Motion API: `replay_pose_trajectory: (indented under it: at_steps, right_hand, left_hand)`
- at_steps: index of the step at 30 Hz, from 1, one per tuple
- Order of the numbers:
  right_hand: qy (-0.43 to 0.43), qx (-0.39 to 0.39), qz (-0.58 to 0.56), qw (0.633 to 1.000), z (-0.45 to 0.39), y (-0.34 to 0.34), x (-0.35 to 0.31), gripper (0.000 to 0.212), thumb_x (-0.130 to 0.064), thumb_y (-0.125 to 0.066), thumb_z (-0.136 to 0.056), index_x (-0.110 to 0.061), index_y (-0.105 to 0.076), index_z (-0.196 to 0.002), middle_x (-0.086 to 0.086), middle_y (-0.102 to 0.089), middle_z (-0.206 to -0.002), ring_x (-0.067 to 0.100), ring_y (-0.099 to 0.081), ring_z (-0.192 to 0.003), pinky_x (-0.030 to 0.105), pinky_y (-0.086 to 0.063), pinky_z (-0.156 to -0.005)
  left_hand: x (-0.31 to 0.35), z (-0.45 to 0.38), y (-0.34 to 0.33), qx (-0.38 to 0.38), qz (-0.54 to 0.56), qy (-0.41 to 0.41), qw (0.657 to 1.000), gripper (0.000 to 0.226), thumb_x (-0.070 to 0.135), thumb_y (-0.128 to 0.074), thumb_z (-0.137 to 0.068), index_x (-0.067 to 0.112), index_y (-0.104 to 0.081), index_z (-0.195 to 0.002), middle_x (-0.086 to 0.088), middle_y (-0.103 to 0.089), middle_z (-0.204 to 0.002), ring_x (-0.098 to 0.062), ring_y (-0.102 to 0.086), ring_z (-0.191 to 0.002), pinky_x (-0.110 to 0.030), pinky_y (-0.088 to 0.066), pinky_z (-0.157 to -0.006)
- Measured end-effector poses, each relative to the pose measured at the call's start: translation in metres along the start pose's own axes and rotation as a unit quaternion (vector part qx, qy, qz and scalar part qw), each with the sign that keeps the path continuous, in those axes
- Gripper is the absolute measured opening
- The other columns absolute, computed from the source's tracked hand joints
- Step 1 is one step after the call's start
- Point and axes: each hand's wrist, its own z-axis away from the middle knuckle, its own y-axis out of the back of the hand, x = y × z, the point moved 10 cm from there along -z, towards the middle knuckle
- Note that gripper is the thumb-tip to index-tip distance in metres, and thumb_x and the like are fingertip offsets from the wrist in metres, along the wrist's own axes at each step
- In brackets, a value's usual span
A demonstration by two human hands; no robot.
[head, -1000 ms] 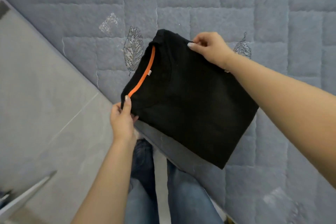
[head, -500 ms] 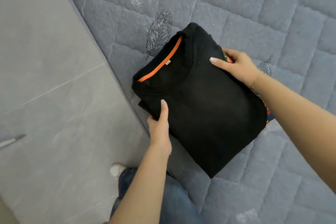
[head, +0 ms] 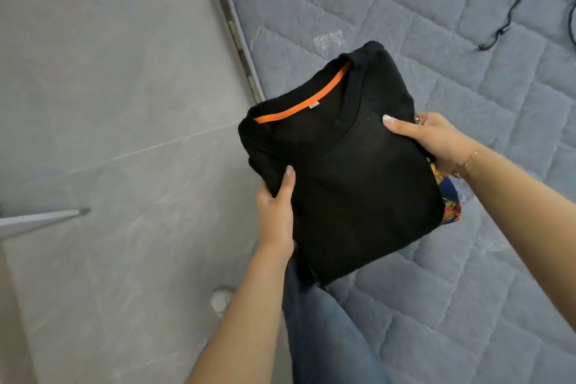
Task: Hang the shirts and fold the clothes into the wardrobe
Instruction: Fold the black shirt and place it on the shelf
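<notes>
- Since one second ago, the folded black shirt (head: pixel 343 171) has left the bed: then it lay on the quilt with your hands pinching its two near corners, now you carry it in the air over the edge of the bed (head: pixel 467 40), partly above the grey floor (head: pixel 109 134).
- Your left hand (head: pixel 276 212) grips the left edge of the bundle, thumb on top and the other fingers hidden below the cloth.
- Your right hand (head: pixel 436 140) grips the right edge in the same way, thumb flat on the black cloth, fingers curled under.
- Under the black shirt you hold a second folded garment, the printed colourful cloth (head: pixel 448 203); only its border shows at the right side, so I cannot tell how big it is.
- The orange neck tape (head: pixel 307 104) faces away from you, so the collar end is the far end.
- I judge the bundle light and soft, with no stiffness of its own: it bends and opens where nothing supports it.
- Keep both palms well under the stack, not only the edges, because the near corner already hangs down toward your jeans (head: pixel 318 337).
- The two cloths can slide one on the other; press them together lightly with the thumbs while you walk to the wardrobe, which is not in view.
- A black cable (head: pixel 511 9) lies on the bed, well apart from the bundle.
</notes>
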Motion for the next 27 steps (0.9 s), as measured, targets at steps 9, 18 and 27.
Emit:
replay_pose_trajectory:
  at_steps: [9, 18, 27]
  right_hand:
    - [0.244, -0.065, 0.038, 0.967, 0.191, -0.234, -0.222, 0.039, -0.055, -0.074, -0.070, -0.025, -0.074, -0.095, -0.003, -0.076, -0.094, 0.014, -0.073, -0.087, 0.028, -0.057, -0.072]
    - [0.408, -0.341, 0.193, 0.825, 0.395, -0.525, -0.386, 0.062, -0.058, -0.069, -0.072, -0.043, -0.046, -0.127, -0.029, -0.063, -0.113, -0.004, -0.063, -0.102, 0.020, -0.051, -0.082]
    - [0.486, -0.531, 0.151, 0.677, 0.579, -0.758, -0.465, 0.040, -0.043, -0.070, -0.078, -0.026, -0.064, -0.114, -0.010, -0.073, -0.105, 0.011, -0.070, -0.096, 0.031, -0.055, -0.083]
  left_hand:
    - [0.227, 0.150, 0.243, 0.067, 0.069, -0.209, 0.973, 0.041, 0.047, -0.070, -0.083, 0.032, -0.063, -0.120, 0.015, -0.070, -0.112, -0.012, -0.066, -0.106, -0.032, -0.054, -0.090]
    - [0.369, 0.366, 0.513, 0.254, 0.178, -0.345, 0.886, 0.054, 0.044, -0.072, -0.076, 0.021, -0.063, -0.124, 0.006, -0.072, -0.112, -0.015, -0.069, -0.101, -0.033, -0.054, -0.089]
    - [0.400, 0.591, 0.675, 0.479, 0.184, -0.445, 0.734, 0.037, 0.043, -0.072, -0.081, 0.025, -0.069, -0.113, 0.006, -0.074, -0.106, -0.012, -0.071, -0.096, -0.021, -0.056, -0.068]
